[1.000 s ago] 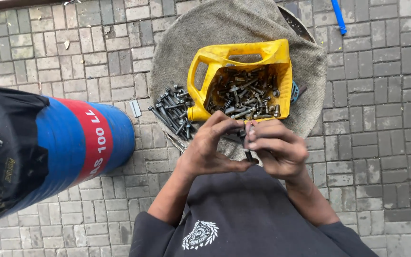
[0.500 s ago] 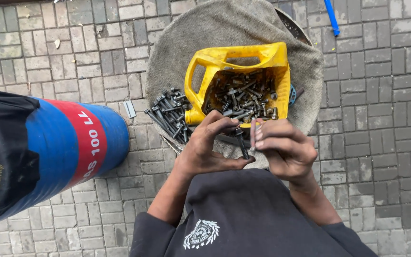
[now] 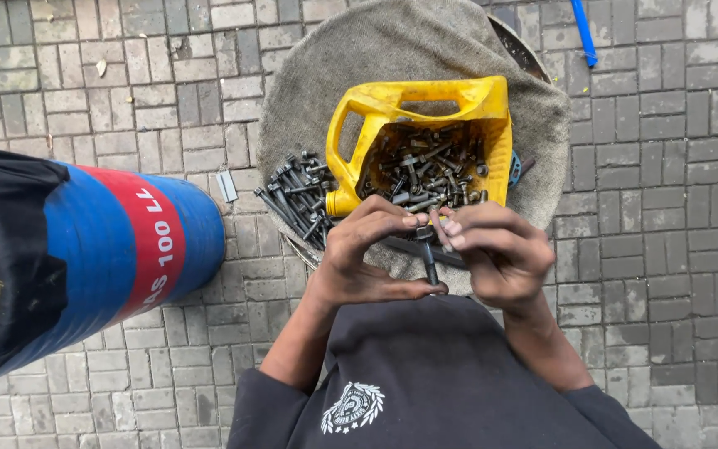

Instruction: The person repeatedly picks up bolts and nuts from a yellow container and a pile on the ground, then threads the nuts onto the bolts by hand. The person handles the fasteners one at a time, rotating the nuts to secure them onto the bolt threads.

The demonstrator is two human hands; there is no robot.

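Note:
Both my hands meet in front of my chest over one dark bolt (image 3: 430, 264). My left hand (image 3: 367, 254) grips it from the left, thumb under its shank. My right hand (image 3: 492, 249) pinches its upper end with the fingertips. Just beyond them sits a cut-open yellow plastic jug (image 3: 359, 125) filled with several rusty bolts and nuts (image 3: 430, 170). A pile of dark long bolts (image 3: 297, 195) lies to the left of the jug. Jug and pile rest on a round surface covered with grey sackcloth (image 3: 392, 41).
A blue drum with a red band (image 3: 118, 249) lies on its side at the left, a black cover over its near end. Grey paving bricks (image 3: 675, 208) surround everything. A blue stick (image 3: 583, 29) lies at the top right. A small grey scrap (image 3: 227, 186) lies by the drum.
My hands have stayed together on the bolt, the fingers shifting around it. The view has drifted slightly, so the jug and the drum sit a little lower in the frame.

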